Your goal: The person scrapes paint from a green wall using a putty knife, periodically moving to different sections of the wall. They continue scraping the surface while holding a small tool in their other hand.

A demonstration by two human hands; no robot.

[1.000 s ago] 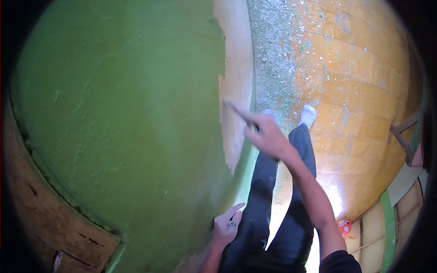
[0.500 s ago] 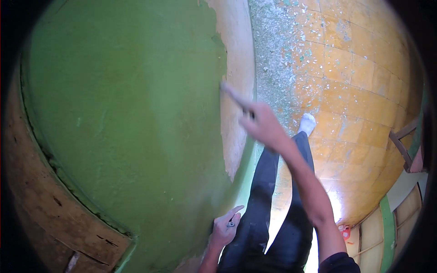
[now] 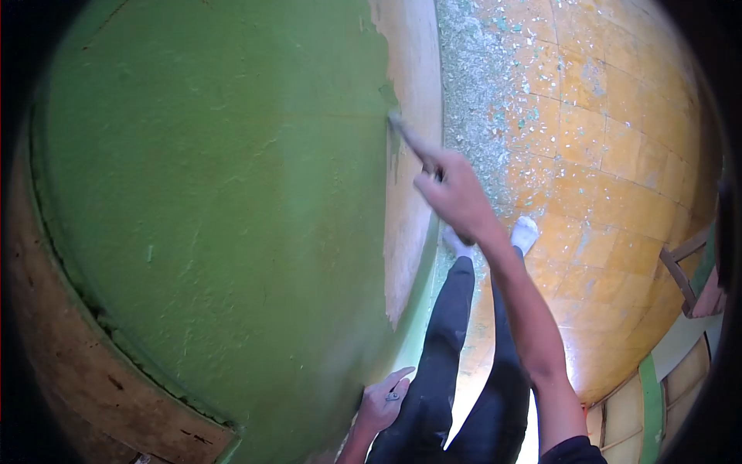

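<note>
My right hand (image 3: 457, 189) is wrapped round the handle of a paint scraper (image 3: 412, 138). The scraper's tip rests at the ragged edge where green paint meets a bare pale strip (image 3: 402, 232) on the wall (image 3: 232, 209). Just beyond the tip, a darker green paint flake (image 3: 389, 95) stands out along that edge. Low against the wall, beside my leg, my left hand (image 3: 382, 404) has curled fingers with one finger stretched out. A small greyish metallic thing shows at those fingers; I cannot tell what it is.
Pale and green paint chips (image 3: 475, 100) lie thickly along the wall's foot and scatter over the yellow tiled floor (image 3: 618, 185). My socked feet (image 3: 525, 234) stand there. Wooden framing (image 3: 684, 282) is at the right. A brown wooden border (image 3: 85, 363) edges the green wall at left.
My right hand has moved the scraper farther up along the paint edge, and a darker flake now shows near its tip. The view has shifted slightly. My left hand stays low by my leg.
</note>
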